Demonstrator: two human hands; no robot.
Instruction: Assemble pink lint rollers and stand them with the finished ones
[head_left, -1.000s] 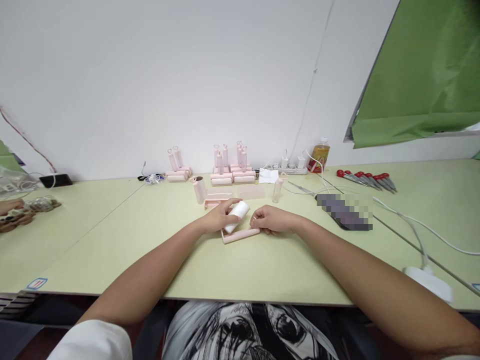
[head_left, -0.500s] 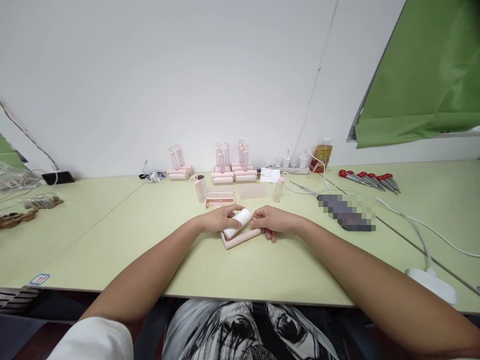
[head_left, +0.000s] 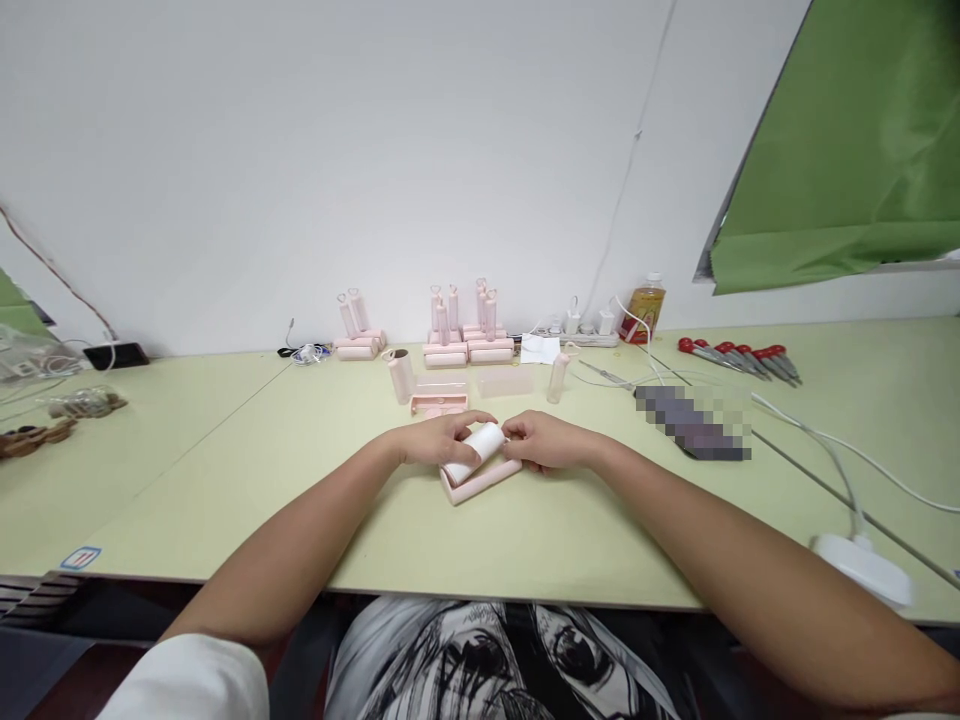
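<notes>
My left hand (head_left: 429, 441) is closed around a white roll (head_left: 484, 441), likely sticky lint-roller paper, with the thumb across its near side. The roll lies tilted over a pink plastic case part (head_left: 481, 484), its lower left end inside the rim. At the upper right end of the roll is my right hand (head_left: 553, 441), its fingers curled and pressed together by the case's right end. Whatever these fingertips pinch is hidden. Just behind my left hand sits an open pink case (head_left: 439, 402), partly covered by the fingers.
A wider pink cylinder (head_left: 402, 376), clear covers (head_left: 504, 380) and a pink handle (head_left: 557, 379) stand behind my hands. Finished-looking pink rollers (head_left: 446, 352) line the wall. To the right are a blurred dark phone (head_left: 694, 425), red-ended tools (head_left: 739, 360), a bottle (head_left: 643, 310) and white cables.
The white roll and pink case part have shifted slightly toward me at the left end. My right hand's fingers have curled in closer to the roll's end.
</notes>
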